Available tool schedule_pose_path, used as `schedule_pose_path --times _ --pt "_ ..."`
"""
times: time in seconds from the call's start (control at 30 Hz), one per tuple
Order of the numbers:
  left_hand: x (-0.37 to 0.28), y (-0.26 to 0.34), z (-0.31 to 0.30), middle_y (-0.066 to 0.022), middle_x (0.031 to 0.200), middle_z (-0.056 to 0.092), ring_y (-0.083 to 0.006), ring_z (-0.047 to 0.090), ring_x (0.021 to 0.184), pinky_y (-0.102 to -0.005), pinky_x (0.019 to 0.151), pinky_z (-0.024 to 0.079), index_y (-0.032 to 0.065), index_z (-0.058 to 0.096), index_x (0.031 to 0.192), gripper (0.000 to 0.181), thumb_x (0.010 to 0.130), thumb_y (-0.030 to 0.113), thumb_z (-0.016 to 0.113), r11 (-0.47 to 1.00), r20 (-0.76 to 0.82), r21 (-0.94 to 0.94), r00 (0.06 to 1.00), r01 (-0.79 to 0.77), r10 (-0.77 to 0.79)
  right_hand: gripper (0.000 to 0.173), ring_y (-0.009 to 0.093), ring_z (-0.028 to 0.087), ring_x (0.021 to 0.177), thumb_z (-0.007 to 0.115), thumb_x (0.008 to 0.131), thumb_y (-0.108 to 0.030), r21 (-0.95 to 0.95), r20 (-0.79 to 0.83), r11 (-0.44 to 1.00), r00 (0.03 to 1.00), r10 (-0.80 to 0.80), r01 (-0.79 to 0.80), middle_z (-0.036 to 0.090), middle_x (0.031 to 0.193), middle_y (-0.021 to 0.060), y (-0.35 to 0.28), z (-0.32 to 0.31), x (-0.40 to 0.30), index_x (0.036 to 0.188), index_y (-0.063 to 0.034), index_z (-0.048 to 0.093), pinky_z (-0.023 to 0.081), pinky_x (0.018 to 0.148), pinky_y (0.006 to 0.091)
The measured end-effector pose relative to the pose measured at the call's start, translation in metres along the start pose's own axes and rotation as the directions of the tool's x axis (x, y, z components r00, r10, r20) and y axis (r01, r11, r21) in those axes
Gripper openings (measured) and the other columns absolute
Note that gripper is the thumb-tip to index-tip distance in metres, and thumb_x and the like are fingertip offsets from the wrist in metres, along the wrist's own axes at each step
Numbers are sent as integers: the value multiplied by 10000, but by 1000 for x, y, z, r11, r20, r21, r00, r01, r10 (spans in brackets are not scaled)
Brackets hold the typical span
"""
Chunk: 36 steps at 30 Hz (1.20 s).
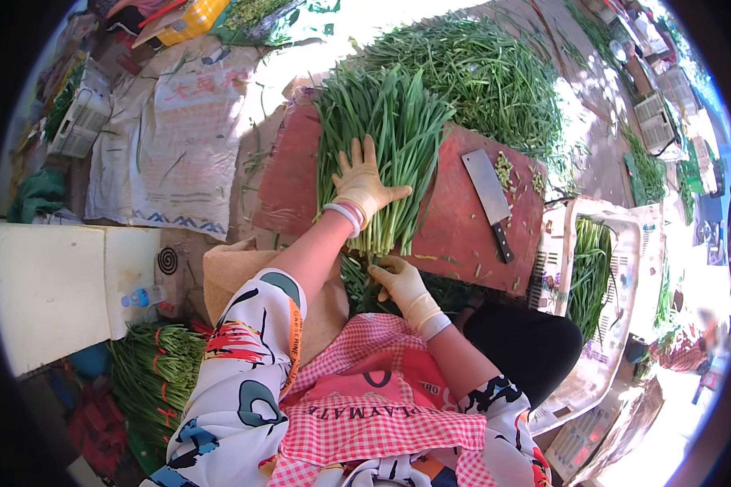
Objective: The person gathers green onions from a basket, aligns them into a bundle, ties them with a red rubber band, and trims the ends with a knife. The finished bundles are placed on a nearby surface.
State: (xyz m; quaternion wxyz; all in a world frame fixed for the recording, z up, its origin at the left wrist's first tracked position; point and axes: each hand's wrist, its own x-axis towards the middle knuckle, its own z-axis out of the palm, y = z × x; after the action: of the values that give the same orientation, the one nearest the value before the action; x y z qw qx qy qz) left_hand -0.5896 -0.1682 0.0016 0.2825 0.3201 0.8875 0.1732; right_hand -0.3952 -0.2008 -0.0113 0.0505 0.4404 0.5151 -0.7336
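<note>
A thick bunch of garlic chives (381,115) lies on a red board (286,176), leaves pointing away from me and pale stalk ends towards me. My left hand (362,179), in a thin pale glove, presses on the bunch with its fingers spread. Just below the stalk ends is my right hand (402,283), also gloved, with bent fingers beside dark green leaves; whether it grips any is unclear. To the right, a cleaver (486,189) with a black handle rests on the board near short cut stalk pieces (504,170).
Behind the board is a large heap of loose chives (493,79). A white plastic crate (624,292) with chives stands at right. Chive bundles tied with red bands (164,365) sit at lower left, below a white box (49,286). A woven sack (176,146) lies at far left.
</note>
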Motion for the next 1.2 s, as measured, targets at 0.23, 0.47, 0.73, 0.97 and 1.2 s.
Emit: schedule_pose_path --times 0.23,0.47,0.73,0.97,1.2 --pt "1 -3 0 -151 1623 43 -413 71 1479 -608 1149 175 147 6 1559 1309 630 583 819 1000 3 -8 1000 -11 11 236 92 515 488 643 918 -247 -195 92 978 992 91 -71 588 648 14 10 -10 0 929 -14 683 414 475 239" --pt "0 -5 2 -145 1623 47 -414 65 1479 -603 1154 172 151 8 1559 1299 636 540 836 999 -3 -30 1000 -25 25 294 286 692 817 635 857 -326 -852 185 518 970 155 79 711 903 173 79 -40 -6 956 -65 729 545 741 385" --pt "6 -12 2 -156 1623 42 -418 44 1480 -606 1146 180 138 14 1558 1283 651 498 846 995 -1 -80 998 -64 65 619 288 651 1076 707 837 -380 -522 -14 849 995 -104 81 651 1209 167 104 -26 16 1306 -13 540 523 902 372" --pt "10 -16 8 -168 1617 69 -435 69 1471 -567 1156 195 128 34 1556 1289 632 507 850 994 -47 -60 995 -95 93 341 159 673 866 653 939 -303 439 231 868 963 139 -231 682 930 87 57 16 37 1124 -17 644 538 731 273" --pt "8 -13 8 -161 1622 52 -428 67 1475 -604 1140 201 139 31 1558 1273 648 495 848 995 -37 -60 996 -85 83 305 231 700 819 616 924 -315 -673 356 730 917 182 116 715 883 113 71 -12 -7 994 -28 693 550 708 349"
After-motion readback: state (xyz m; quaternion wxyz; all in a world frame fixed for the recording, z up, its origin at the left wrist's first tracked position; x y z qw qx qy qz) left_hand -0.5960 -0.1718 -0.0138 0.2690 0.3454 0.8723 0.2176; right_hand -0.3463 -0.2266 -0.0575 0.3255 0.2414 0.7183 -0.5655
